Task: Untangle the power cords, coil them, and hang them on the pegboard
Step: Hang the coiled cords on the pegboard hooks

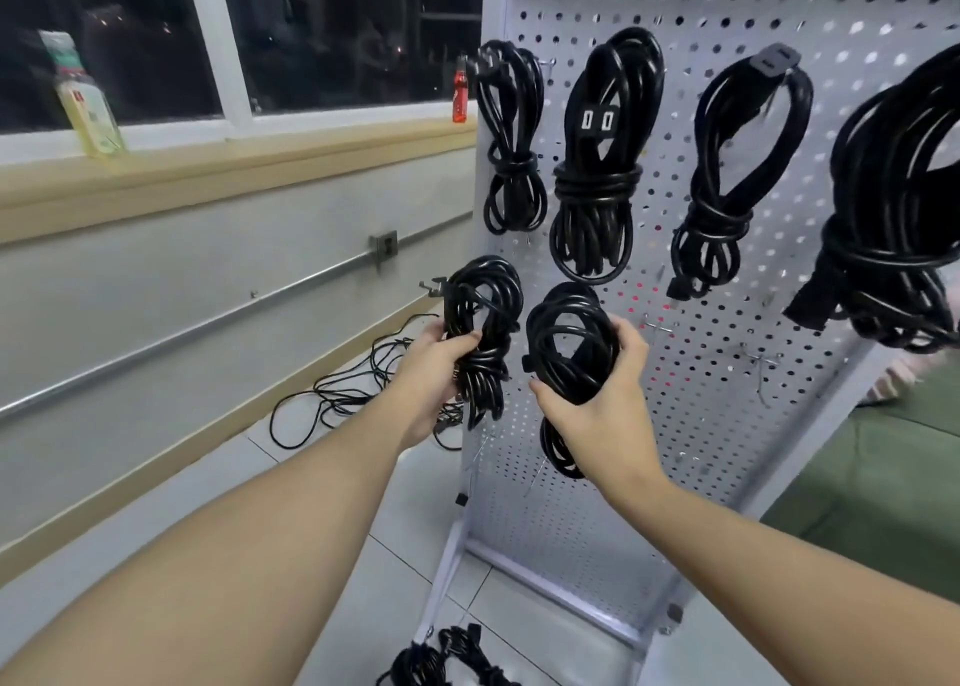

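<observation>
Dark window (322,31) w/ tan sill (208,166), grey wall (182,270), white tile floor (322,488).

Four coiled cords (595,155) hang on the pegboard (675,425). The tiled floor (405,529) carries loose cords (343,394) far left.

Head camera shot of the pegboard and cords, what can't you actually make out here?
- Far-right hanging coil: cut off by the frame's right edge.
- Cords at the bottom: cut off by the lower edge.
- Coil in the right hand: whether it sits on a hook; the coil hides it.
- Left hand coil: palm side hidden.
- Floor tangle: too thin to count the cords.
</observation>
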Demonstrator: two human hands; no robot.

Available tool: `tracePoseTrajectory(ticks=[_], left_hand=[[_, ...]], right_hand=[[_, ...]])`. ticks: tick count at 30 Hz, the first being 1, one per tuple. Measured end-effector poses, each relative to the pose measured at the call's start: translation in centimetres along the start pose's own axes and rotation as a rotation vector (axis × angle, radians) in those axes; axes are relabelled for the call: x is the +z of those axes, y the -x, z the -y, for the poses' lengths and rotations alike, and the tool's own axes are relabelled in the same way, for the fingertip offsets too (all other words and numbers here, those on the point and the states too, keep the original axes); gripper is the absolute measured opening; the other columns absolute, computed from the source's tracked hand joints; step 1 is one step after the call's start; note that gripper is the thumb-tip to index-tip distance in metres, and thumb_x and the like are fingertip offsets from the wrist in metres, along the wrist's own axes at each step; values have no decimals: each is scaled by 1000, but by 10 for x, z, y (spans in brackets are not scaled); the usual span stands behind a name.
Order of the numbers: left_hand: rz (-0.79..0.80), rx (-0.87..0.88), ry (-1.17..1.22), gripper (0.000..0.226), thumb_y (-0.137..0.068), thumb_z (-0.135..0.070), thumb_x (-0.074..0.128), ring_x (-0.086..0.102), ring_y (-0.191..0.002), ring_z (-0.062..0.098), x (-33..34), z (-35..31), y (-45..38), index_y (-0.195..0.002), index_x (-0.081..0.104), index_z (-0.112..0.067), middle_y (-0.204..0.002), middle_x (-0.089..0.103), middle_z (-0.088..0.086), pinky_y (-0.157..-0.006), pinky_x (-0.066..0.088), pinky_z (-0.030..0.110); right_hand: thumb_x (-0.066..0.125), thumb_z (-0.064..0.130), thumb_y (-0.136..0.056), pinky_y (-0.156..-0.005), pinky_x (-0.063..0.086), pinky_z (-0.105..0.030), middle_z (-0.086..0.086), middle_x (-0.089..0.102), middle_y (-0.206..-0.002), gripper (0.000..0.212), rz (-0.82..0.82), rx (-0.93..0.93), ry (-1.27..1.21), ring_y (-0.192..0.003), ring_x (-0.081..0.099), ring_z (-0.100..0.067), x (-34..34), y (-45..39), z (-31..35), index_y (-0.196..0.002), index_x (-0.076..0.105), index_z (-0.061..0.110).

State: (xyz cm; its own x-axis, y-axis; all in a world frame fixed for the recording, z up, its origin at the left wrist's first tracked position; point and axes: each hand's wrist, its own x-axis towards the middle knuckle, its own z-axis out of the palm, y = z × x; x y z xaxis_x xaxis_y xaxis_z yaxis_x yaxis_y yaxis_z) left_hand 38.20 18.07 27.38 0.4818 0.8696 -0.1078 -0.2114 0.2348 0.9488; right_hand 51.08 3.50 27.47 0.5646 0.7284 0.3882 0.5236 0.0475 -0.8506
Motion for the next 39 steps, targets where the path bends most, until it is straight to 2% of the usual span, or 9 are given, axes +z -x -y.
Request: tracePoseTrajectory(ticks=[5, 9, 12, 18, 23, 26, 29, 34, 39], left_hand=[[-25, -34, -10, 30, -102, -15, 60, 76, -99, 18, 5, 8, -16, -132, 60, -18, -109, 78, 3, -96, 58, 48], [-64, -36, -26, 27, -102, -15, 61, 77, -84, 9, 11, 16, -23, -129, 62, -18, -99, 79, -2, -77, 59, 33], [-62, -39, -17, 26, -102, -15, 62, 76, -78, 4, 15, 18, -24, -128, 61, -16, -96, 77, -4, -73, 58, 26], [-122, -20, -87, 29, -101, -17, 62, 75, -87, 9, 13, 18, -21, -130, 64, -21, -108, 77, -2, -89, 60, 37], [-289, 23, -175, 48, -100, -17, 58, 59, -96, 7, 10, 16, -8, -147, 50, -22, -130, 61, -1, -84, 48, 30], [-369, 70, -205, 32, -99, -14, 52, 63, -98, 19, 1, 30, 5, -128, 60, -24, -126, 64, 7, -90, 52, 39], [-375, 45, -273, 23, -99, -10, 48, 61, -87, 17, -16, 53, 24, -111, 61, -25, -113, 65, 6, -83, 54, 38], [-323, -64, -349, 20, -103, -9, 47, 62, -82, 18, -48, 97, 57, -107, 60, -22, -106, 61, 0, -66, 51, 28], [-344, -251, -372, 24, -101, -9, 46, 66, -83, 20, -85, 156, 86, -117, 60, -19, -109, 63, 6, -72, 58, 33]], right_hand=[[83, 24, -84, -80, 41, 1, 59, 45, -102, 81, 13, -22, 11, -102, 53, 24, 0, -3, 5, -138, 24, 40], [84, 30, -81, -88, 44, -7, 35, 55, -114, 84, -9, -24, 12, -110, 58, 10, 0, -2, 9, -140, 25, 41], [84, 32, -81, -91, 47, -14, 35, 54, -113, 83, -5, -21, 44, -109, 61, 4, 1, -3, 14, -138, 25, 45], [82, 27, -82, -91, 44, -20, 31, 54, -109, 86, 32, 27, 73, -105, 60, -3, 6, -15, 16, -143, 22, 38], [81, 27, -83, -98, 47, -29, 16, 55, -118, 85, 48, 83, 63, -109, 61, -10, 15, -21, 9, -142, 22, 37], [82, 26, -84, -101, 46, -29, 13, 53, -121, 89, 73, 124, 41, -111, 59, -11, 20, -18, 1, -148, 19, 32], [83, 25, -85, -104, 45, -30, 11, 51, -126, 93, 98, 166, 31, -113, 56, -12, 23, -15, -9, -151, 17, 30], [88, 35, -74, -120, 32, -44, -1, 37, -152, 103, -104, 163, 129, -142, 35, -19, 34, 18, -31, -154, 24, 24], [75, 25, -85, -104, 45, -48, 1, 46, -127, 62, -77, 249, 150, -118, 49, -20, 55, 103, -89, -135, 40, 20]])
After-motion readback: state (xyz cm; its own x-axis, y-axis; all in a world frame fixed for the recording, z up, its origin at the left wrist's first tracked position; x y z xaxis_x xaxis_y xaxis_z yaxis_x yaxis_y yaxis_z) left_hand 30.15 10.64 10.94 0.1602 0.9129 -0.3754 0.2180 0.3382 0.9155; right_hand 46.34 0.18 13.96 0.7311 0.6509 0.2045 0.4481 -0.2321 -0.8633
